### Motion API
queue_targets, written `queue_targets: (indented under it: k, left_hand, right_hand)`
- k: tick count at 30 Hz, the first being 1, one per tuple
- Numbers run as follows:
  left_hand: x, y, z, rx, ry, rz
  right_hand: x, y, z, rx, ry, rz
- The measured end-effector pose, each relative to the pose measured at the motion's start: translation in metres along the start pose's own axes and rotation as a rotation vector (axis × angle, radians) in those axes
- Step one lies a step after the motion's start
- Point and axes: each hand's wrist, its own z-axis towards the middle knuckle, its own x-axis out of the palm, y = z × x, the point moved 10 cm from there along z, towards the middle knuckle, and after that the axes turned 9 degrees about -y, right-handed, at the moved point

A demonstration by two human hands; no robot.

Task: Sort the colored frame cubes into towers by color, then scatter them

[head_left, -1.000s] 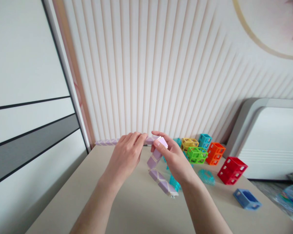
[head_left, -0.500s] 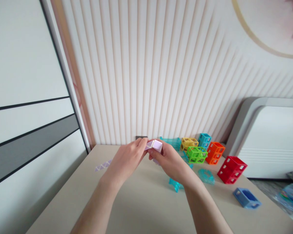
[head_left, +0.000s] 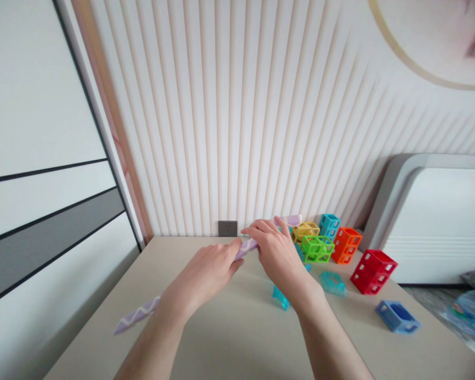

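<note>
Between the hands, a long lilac segmented plastic twist-snake [head_left: 136, 316] runs nearly straight, pinched by the left hand [head_left: 206, 272] and right hand [head_left: 275, 253]; little folding shows. Right of them stand hollow coloured plastic cubes [head_left: 319, 248].

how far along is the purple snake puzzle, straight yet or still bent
Mostly done: the purple snake puzzle runs as one nearly straight strip from its lower-left end, behind the hands, to the tip near the yellow cube. In hand: the left hand and right hand both grip its middle, which they hide, so I cannot tell whether it is fully straight there. Left: any kink under the fingers.
</note>
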Motion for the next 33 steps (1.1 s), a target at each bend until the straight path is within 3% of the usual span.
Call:
queue_targets:
  k: [7,15,18,21,23,26,29,33]
  left_hand:
    - [-0.012,-0.001,0.003,-0.041,-0.078,-0.036]
    - [-0.034,0.007,0.004,-0.087,-0.335,-0.171]
    - [-0.053,0.022,-0.002,-0.195,-0.503,-0.260]
    - [-0.063,0.031,-0.008,-0.263,-0.567,-0.376]
    - [-0.061,0.026,-0.007,-0.236,-0.518,-0.427]
    - [-0.053,0.015,-0.004,-0.165,-0.424,-0.452]
    - [-0.046,0.011,-0.003,-0.140,-0.357,-0.481]
    - [-0.041,0.017,-0.002,-0.176,-0.296,-0.492]
  right_hand:
    - [-0.007,0.038,0.002,-0.288,-0.127,-0.113]
    - [-0.039,0.033,-0.003,-0.235,-0.463,-0.083]
    - [-0.053,0.019,-0.006,-0.095,-0.588,0.110]
    - [-0.045,-0.011,-0.003,0.242,-0.519,0.437]
    - [-0.023,-0.017,0.001,0.392,-0.334,0.734]
    - [0.000,-0.007,0.005,0.462,-0.122,1.170]
    - [0.010,-0.011,0.004,0.560,-0.121,1.383]
    - [0.020,-0.024,0.001,0.638,-0.153,1.375]
